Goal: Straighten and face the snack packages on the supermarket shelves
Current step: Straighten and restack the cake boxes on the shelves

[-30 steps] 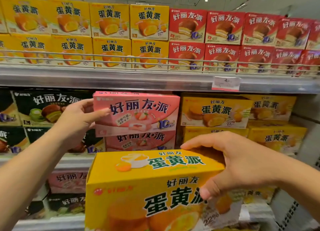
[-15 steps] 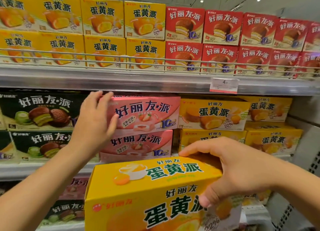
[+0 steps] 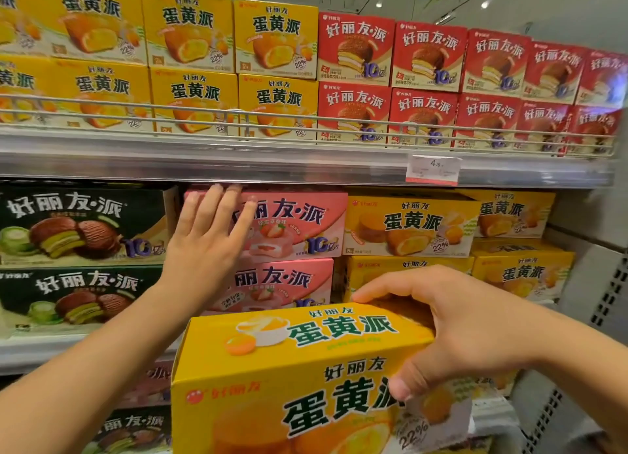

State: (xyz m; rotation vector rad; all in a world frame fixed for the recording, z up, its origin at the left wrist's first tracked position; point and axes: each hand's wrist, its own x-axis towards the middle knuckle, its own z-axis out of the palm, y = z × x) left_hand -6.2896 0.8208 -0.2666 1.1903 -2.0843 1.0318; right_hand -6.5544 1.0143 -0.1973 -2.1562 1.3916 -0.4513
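Yellow box (image 3: 306, 379) in right hand (image 3: 469, 331) grip, left hand (image 3: 204, 246) flat on pink box (image 3: 299, 226)

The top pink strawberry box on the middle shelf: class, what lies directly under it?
Under the top pink box sits a second pink box, face forward. The left hand and held yellow box cover parts of it.

Left hand (image 3: 207, 246) on pink box (image 3: 295, 226)

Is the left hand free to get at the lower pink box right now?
Probably yes. The left hand is open, fingers straight against the upper pink box, and the lower pink box sits directly beneath with its face exposed. The yellow box held by the right hand covers only its bottom edge.
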